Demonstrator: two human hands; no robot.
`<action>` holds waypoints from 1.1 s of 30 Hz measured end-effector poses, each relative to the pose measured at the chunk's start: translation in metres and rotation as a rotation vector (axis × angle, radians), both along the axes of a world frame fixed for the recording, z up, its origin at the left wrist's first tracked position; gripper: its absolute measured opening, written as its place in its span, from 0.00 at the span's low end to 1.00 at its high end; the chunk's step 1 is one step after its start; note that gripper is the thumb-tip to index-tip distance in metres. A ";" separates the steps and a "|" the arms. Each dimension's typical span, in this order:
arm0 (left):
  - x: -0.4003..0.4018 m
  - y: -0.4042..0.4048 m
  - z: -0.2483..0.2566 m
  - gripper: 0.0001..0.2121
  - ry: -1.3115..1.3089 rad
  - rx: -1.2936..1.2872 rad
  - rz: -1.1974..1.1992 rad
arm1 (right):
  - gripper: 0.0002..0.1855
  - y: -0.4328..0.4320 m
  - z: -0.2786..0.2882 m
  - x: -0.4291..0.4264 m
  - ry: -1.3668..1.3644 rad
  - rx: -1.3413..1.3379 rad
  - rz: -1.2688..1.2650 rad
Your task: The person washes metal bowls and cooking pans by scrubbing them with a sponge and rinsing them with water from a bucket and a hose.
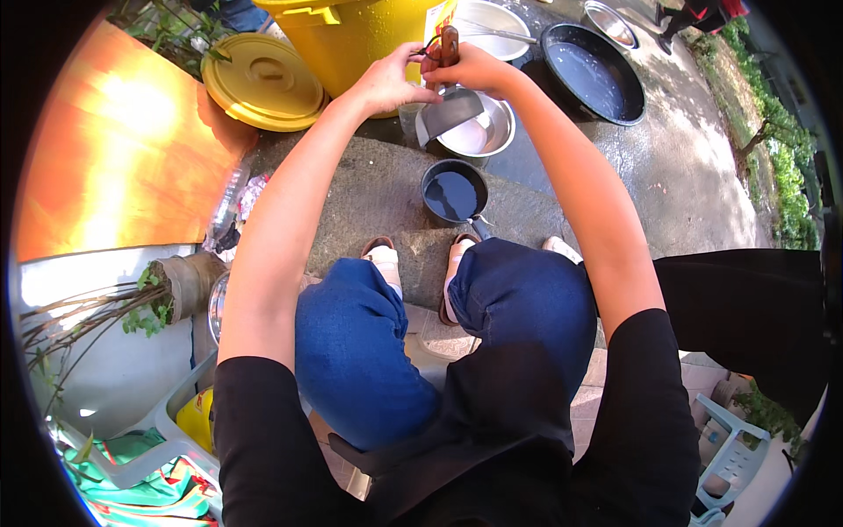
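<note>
Above a steel bowl, both my hands are on a cleaver with a broad grey blade and a riveted wooden handle. My right hand grips the handle. My left hand has its thumb by the top of the blade and its fingers partly behind the handle. A second brown handle seems to lie beside the first; whether it belongs to another knife I cannot tell. A black cord loop hangs at the handle. Nearer my feet, a black dipper holds water.
Beyond my hands stands a yellow bin, with its yellow lid at left. A black basin and a pale basin rest on wet concrete. An orange board is at left. Another person's black-clothed leg is at right.
</note>
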State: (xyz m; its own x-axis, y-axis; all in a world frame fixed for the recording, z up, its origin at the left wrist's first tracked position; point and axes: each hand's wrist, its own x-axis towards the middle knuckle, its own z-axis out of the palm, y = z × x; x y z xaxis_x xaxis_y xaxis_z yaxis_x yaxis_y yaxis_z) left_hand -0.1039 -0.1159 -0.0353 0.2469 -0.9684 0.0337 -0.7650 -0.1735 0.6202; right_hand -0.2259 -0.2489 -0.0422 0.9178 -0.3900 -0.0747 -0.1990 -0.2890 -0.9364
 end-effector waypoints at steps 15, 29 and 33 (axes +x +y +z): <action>0.053 0.020 -0.159 0.09 0.436 0.226 -0.068 | 0.14 0.089 -0.165 -0.006 -0.325 1.030 -0.647; 0.087 0.045 -0.201 0.10 1.028 0.070 0.308 | 0.20 0.077 -0.172 0.023 -0.147 1.643 -0.394; 0.063 0.014 -0.199 0.09 0.875 0.125 0.281 | 0.22 0.065 -0.098 0.046 -0.153 1.310 -0.299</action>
State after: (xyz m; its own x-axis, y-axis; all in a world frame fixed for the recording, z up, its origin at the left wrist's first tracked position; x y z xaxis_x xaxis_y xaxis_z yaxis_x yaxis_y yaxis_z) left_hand -0.0410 -0.1016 -0.2339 0.3610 -0.8535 -0.3759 0.0472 -0.3858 0.9214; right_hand -0.1801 -0.1836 -0.1406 0.8436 -0.2962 -0.4478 0.0337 0.8616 -0.5065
